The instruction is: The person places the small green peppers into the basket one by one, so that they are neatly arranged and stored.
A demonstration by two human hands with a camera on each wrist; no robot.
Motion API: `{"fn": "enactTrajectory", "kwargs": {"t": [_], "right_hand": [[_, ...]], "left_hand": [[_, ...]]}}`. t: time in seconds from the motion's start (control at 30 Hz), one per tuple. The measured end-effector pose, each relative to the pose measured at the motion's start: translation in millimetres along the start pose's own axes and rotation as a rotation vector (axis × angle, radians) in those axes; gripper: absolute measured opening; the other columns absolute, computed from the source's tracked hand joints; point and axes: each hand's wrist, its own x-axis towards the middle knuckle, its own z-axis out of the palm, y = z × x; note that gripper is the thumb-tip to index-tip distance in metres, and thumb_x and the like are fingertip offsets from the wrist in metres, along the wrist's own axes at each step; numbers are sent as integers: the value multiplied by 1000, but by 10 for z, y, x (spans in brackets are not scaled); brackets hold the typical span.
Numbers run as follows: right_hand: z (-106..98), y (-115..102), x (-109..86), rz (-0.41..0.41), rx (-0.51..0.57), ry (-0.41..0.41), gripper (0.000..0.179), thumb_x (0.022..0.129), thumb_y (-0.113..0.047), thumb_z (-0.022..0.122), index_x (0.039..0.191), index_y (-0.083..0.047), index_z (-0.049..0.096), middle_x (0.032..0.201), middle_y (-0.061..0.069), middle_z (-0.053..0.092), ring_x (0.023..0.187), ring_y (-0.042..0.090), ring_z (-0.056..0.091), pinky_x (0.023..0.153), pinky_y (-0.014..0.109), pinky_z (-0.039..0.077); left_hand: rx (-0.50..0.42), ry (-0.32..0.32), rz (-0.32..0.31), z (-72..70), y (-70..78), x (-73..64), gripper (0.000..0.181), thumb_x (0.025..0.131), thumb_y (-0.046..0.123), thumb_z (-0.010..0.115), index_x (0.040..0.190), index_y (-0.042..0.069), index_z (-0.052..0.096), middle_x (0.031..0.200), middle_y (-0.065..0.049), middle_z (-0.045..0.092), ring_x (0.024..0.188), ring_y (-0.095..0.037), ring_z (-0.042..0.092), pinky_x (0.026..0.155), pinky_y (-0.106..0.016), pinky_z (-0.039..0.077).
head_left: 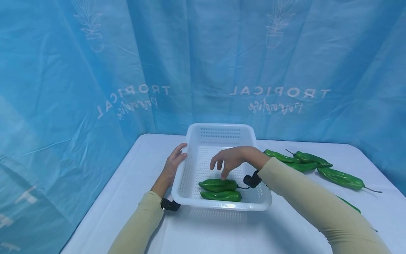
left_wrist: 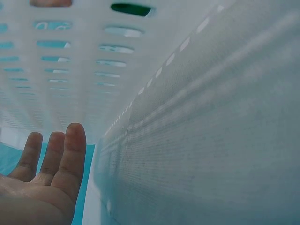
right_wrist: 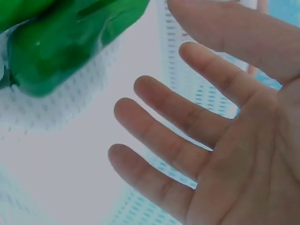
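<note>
A white slotted plastic basket [head_left: 222, 204] stands on the table with two green peppers lying side by side near its front wall. The farther pepper [head_left: 215, 185] has a long stem pointing right; the nearer pepper [head_left: 221, 196] lies parallel to it. Over the basket hangs my right hand [head_left: 231, 158], its fingers spread and holding nothing, the thumb close above the farther pepper. In the right wrist view the palm [right_wrist: 248, 159] faces the basket floor, a green pepper [right_wrist: 61, 51] beyond the fingertips. My left hand [head_left: 172, 162] rests fingers against the basket's left wall, straight in the left wrist view [left_wrist: 51, 173].
Right of the basket, several green peppers [head_left: 301, 166] lie in a loose group on the white tablecloth [head_left: 127, 197]. Another pepper [head_left: 342, 179] with a long stem lies farther right, and one more is partly hidden behind my right sleeve. A blue printed curtain [head_left: 209, 70] closes off the back and left.
</note>
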Motion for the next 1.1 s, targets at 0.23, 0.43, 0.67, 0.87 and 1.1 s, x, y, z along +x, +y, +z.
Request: {"fn": "enactTrajectory", "kwargs": {"t": [0.23,0.43,0.67,0.87,1.1], "right_hand": [[-85,25,-471,-90,-26,121,39,90,-17,71,127,-25,62,129,5,64,114,21,64,94,39,58],[-46,232,-982,-124,-37,287,37,91,-17,70,127,-19,64,125,2,66,113,21,64,91,40,60],[124,597,-1535,-45,42,439,38,89,-16,71,127,-17,64,124,6,67,108,23,65,82,37,62],[259,936,-1835,-18,48,470,40,90,-23,72,128,-17,62,124,3,68,106,17,66,79,27,61],[557,1437,-2133,141,75,413,45,90,-24,71,132,-14,59,125,4,66,107,19,65,75,18,56]], "left_hand": [[-2,-5,8,-9,-10,5,49,101,36,48,148,36,35,150,-7,46,127,-39,58,92,-45,60],[-9,-9,11,-15,-14,7,48,101,35,49,147,37,36,148,-6,48,126,-39,58,92,-46,60],[-1,-39,8,-30,-33,21,48,101,37,49,148,35,36,150,-7,45,127,-40,57,93,-46,59],[14,-13,4,-31,-28,21,48,101,37,49,147,37,37,149,-6,47,126,-38,58,92,-45,60],[0,-35,10,-32,-17,15,49,102,35,48,149,35,34,149,-9,46,127,-41,57,92,-46,60]]}}
